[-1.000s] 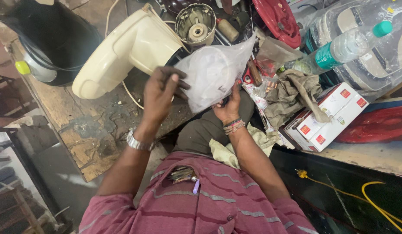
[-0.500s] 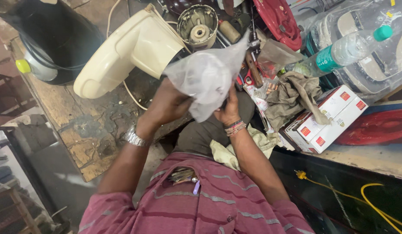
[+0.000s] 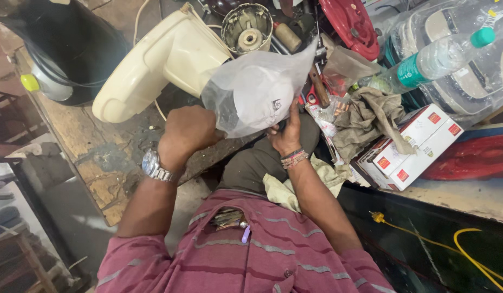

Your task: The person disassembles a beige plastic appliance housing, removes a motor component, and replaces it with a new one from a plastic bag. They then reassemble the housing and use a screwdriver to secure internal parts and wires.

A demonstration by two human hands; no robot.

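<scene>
Plastic bag [image 3: 259,97], cream housing [image 3: 164,59] behind, bottle [image 3: 436,57]

Thin translucent plastic bag [image 3: 262,92]; rough scuffed wooden bench [image 3: 83,141].

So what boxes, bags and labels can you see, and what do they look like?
Plastic bag: held up in both hands, centre; clear, crinkled, something white inside.
Boxes: right, on the bench, partly under a rag; white, rectangular, small red patches.
Bottle: upper right, lying tilted; clear, green cap, green label band.
</scene>
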